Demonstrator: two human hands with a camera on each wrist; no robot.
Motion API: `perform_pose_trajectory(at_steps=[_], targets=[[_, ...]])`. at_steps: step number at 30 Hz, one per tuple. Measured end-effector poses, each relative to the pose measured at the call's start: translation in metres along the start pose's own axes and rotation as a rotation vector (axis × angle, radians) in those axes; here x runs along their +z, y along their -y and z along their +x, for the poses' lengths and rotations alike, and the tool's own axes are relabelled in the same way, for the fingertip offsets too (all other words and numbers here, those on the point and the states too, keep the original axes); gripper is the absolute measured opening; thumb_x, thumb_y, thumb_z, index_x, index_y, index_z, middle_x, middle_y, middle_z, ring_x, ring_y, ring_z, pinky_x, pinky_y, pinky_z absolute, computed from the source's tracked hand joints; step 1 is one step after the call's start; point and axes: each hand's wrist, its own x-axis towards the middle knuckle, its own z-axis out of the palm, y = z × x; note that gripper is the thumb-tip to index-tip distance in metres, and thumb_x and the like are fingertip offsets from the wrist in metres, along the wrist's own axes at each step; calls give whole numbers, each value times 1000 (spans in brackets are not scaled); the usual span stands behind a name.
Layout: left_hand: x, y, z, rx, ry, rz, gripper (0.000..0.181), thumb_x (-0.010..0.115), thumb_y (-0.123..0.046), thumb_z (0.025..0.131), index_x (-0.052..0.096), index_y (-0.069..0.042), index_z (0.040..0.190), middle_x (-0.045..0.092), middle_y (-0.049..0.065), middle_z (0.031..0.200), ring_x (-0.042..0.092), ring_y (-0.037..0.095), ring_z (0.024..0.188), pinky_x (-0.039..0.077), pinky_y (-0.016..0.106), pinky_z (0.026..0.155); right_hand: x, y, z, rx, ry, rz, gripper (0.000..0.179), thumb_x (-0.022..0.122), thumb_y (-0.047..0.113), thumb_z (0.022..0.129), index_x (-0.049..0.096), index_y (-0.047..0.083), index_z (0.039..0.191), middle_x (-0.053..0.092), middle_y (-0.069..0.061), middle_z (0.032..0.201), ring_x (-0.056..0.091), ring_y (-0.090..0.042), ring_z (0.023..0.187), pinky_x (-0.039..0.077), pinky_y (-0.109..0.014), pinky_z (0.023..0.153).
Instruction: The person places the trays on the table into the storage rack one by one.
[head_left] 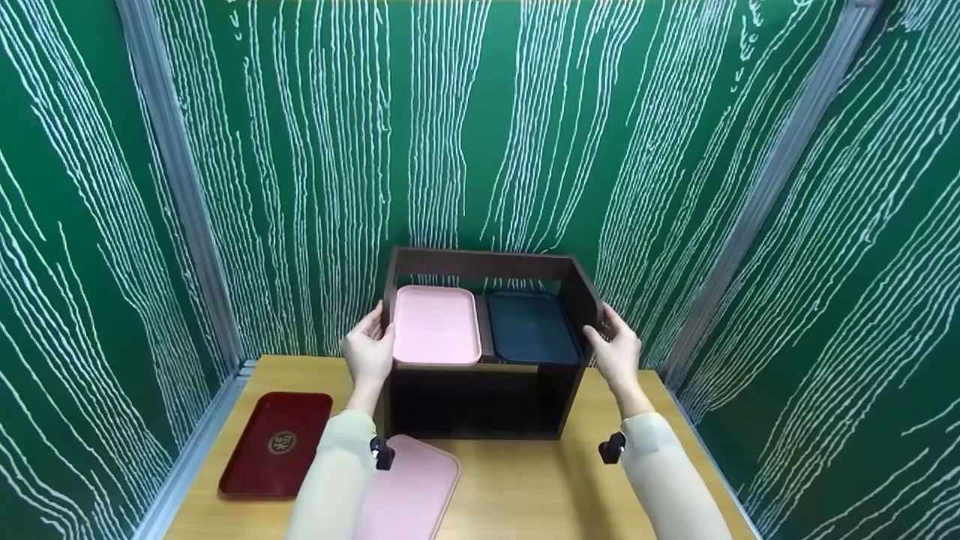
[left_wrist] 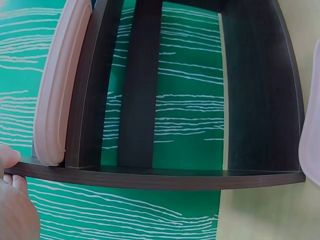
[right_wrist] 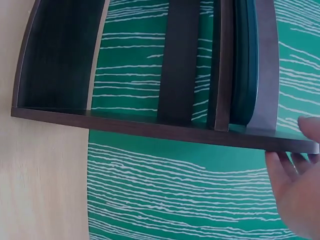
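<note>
A dark brown two-tier wooden rack [head_left: 484,264] stands on the table, with an open lower compartment. Its upper tier carries a pink tray [head_left: 437,326] at left and a dark blue tray [head_left: 534,328] at right. My left hand [head_left: 369,352] grips the upper front of the left side panel [left_wrist: 150,180], thumb on one face and fingers on the other. On the opposite side, my right hand [head_left: 616,352] holds the right side panel [right_wrist: 145,132] the same way. The wrist views show the trays edge-on, beside the gripping hands.
A dark red tray [head_left: 247,465] with a round gold emblem lies at the table's left. Another pink tray [head_left: 409,487] lies in front of the rack, partly hidden by my left sleeve. Green walls [head_left: 337,187] with white lines and grey metal posts [head_left: 176,165] enclose the wooden table [head_left: 517,495].
</note>
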Motion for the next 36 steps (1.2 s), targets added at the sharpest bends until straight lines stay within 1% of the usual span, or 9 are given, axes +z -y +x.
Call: perform_pose_trajectory(at_steps=[1, 3, 5, 8, 16, 23, 25, 31, 36], targets=[[0, 0, 0, -3, 7, 0, 42, 77, 13, 89, 74, 4, 130, 73, 21, 130, 73, 36, 115, 61, 33, 96, 0, -1, 1, -5, -6, -2, 55, 73, 0, 99, 58, -1, 152, 65, -23, 144, 67, -39, 126, 54, -12, 88], [0, -1, 0, -13, 16, 1, 42, 77, 11, 91, 74, 4, 131, 72, 21, 131, 73, 36, 117, 61, 33, 97, 1, -3, 2, -20, -25, -2, 51, 72, -4, 98, 61, -1, 148, 69, -22, 138, 68, -37, 123, 53, -10, 86], [-1, -1, 0, -24, 14, 1, 42, 77, 10, 91, 74, 3, 132, 72, 20, 131, 73, 35, 117, 61, 34, 98, 2, -4, 3, -38, -36, -11, 48, 73, -6, 97, 64, -3, 144, 71, -23, 133, 70, -37, 121, 53, -11, 86], [-3, -2, 0, -40, 0, 5, 41, 77, 9, 91, 74, 1, 132, 72, 19, 132, 73, 35, 118, 60, 34, 98, 3, -5, 4, -53, -29, -29, 46, 73, -6, 96, 65, -3, 141, 72, -23, 131, 70, -37, 121, 55, -13, 89], [-1, -2, -1, -58, 11, 4, 41, 77, 7, 93, 74, 1, 133, 72, 17, 133, 72, 34, 119, 60, 33, 99, 5, -3, 5, -22, -68, -37, 44, 74, -7, 93, 66, -5, 136, 73, -25, 128, 72, -37, 117, 52, -8, 84], [-1, -3, -1, -42, 0, 19, 42, 77, 8, 92, 75, -1, 133, 74, 17, 130, 73, 32, 117, 60, 29, 97, 7, 3, 5, 5, -71, 27, 42, 70, -10, 91, 65, -9, 133, 73, -27, 126, 72, -39, 116, 52, -8, 82], [-1, -2, -1, -34, 0, 17, 41, 78, 8, 92, 75, 0, 132, 74, 17, 129, 73, 31, 117, 60, 29, 97, 8, 4, 4, 18, -74, 29, 42, 70, -10, 91, 65, -9, 133, 73, -27, 127, 72, -38, 116, 52, -7, 81], [0, -2, -1, -46, 0, 6, 42, 78, 10, 91, 75, 1, 132, 74, 18, 129, 73, 32, 118, 60, 30, 98, 9, 1, 4, 58, -86, 12, 41, 70, -7, 92, 65, -5, 134, 72, -26, 129, 71, -36, 119, 53, -11, 83], [1, -1, 0, -36, -8, 0, 42, 78, 10, 90, 75, 1, 131, 74, 19, 128, 73, 34, 117, 60, 30, 97, 11, -1, 5, 46, -113, 17, 42, 72, -7, 91, 66, -3, 132, 73, -25, 129, 72, -36, 119, 54, -12, 85]])
